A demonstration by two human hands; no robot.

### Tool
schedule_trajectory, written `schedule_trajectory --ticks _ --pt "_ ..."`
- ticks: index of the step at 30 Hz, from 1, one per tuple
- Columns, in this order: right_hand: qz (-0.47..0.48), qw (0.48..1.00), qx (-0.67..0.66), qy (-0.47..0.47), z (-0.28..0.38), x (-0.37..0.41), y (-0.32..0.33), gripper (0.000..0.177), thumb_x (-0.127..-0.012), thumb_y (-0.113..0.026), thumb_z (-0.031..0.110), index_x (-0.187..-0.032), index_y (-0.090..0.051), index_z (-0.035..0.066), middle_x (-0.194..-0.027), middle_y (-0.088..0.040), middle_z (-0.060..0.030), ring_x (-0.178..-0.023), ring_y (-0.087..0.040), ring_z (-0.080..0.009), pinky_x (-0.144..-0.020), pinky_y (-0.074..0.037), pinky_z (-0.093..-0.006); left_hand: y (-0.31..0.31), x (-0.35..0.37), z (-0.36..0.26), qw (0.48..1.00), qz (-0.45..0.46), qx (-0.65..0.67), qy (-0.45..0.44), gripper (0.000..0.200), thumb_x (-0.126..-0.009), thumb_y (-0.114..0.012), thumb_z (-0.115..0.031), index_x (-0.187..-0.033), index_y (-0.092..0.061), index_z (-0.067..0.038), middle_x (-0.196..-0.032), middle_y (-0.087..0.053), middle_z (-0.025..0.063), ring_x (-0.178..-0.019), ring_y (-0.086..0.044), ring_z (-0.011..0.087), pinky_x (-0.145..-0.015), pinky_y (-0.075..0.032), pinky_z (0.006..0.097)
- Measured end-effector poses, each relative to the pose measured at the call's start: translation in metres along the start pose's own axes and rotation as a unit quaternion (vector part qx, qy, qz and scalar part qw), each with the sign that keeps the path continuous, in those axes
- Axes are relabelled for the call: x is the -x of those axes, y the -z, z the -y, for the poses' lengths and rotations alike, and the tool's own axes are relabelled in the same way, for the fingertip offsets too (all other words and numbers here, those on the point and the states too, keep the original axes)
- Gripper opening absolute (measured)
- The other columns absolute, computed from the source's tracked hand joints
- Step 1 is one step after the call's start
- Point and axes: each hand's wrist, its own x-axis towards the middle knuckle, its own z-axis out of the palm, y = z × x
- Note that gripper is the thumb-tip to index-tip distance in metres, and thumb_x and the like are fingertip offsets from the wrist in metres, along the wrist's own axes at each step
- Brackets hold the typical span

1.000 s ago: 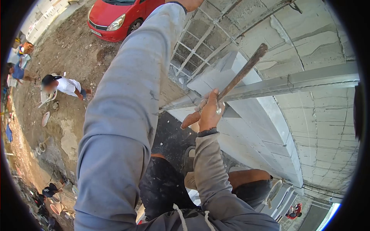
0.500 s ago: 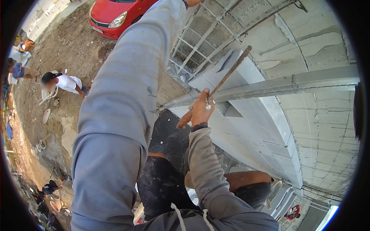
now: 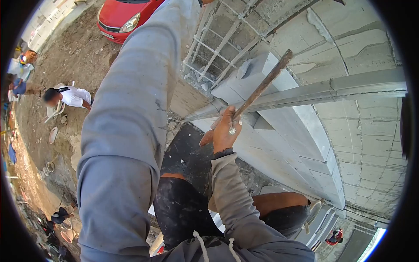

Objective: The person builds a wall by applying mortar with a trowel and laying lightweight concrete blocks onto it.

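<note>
My right hand is closed round the wooden handle of a tool with a long, narrow, rust-brown blade. The blade slants up and to the right, crossing a long grey bar in this view. Pale smears show on the fingers. Behind the hand stands a low wall of light grey blocks. My left arm, in a grey sleeve, reaches up past the top of the view; only a sliver of my left hand shows at the edge, its fingers cut off.
A metal grid lies beyond the blocks, beside a rough block wall. Dark ground shows below my right hand. On the left, a person in a white shirt and a red car are on bare earth.
The view has shifted slightly. The blade has turned a little and shows more of its flat side; my right hand keeps its grip. My left arm stays raised.
</note>
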Motion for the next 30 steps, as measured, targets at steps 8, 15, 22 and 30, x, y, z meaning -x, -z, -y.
schedule_trajectory --ticks 8,15,22,30 --pt "-0.04 0.975 0.088 -0.201 -0.071 -0.038 0.002 0.069 -0.085 -0.057 0.057 -0.114 -0.059 -0.005 -0.09 -0.064 -0.0162 -0.077 -0.061 -0.0257 -0.071 -0.048 -0.0341 0.002 0.012 -0.006 0.999 -0.015 0.028 0.02 0.04 -0.084 -0.057 -0.049 -0.099 -0.07 -0.014 -0.091 -0.067 0.0176 -0.089 -0.063 0.0369 -0.078 -0.048 0.0441" --pt "-0.031 0.99 0.085 0.107 0.028 -0.011 -0.001 0.047 -0.094 -0.051 0.041 -0.098 -0.061 -0.005 -0.081 -0.064 -0.0126 -0.072 -0.057 -0.022 -0.066 -0.044 -0.0316 0.0 0.003 -0.006 1.0 0.002 0.009 0.016 0.043 -0.085 -0.053 -0.053 -0.097 -0.07 -0.014 -0.09 -0.066 0.0191 -0.087 -0.063 0.0379 -0.077 -0.048 0.0444" --pt "-0.027 0.99 0.046 -0.127 -0.067 -0.053 -0.007 0.036 -0.093 -0.054 0.039 -0.082 -0.051 0.005 -0.061 -0.048 -0.0028 -0.038 -0.043 -0.0164 -0.033 -0.036 -0.0339 -0.007 -0.001 0.008 0.999 -0.037 0.01 -0.026 0.044 -0.086 -0.052 -0.053 -0.099 -0.07 -0.015 -0.09 -0.066 0.0184 -0.087 -0.062 0.0383 -0.077 -0.048 0.0446" --pt "0.021 0.954 0.299 -0.022 -0.095 0.002 0.011 0.045 -0.095 -0.047 0.042 -0.091 -0.061 -0.001 -0.067 -0.063 -0.0211 -0.065 -0.063 -0.0405 -0.06 -0.049 -0.0453 -0.002 0.005 -0.006 0.998 -0.03 0.053 0.008 0.04 -0.084 -0.057 -0.049 -0.1 -0.07 -0.014 -0.088 -0.066 0.0183 -0.085 -0.063 0.0377 -0.075 -0.049 0.0431"
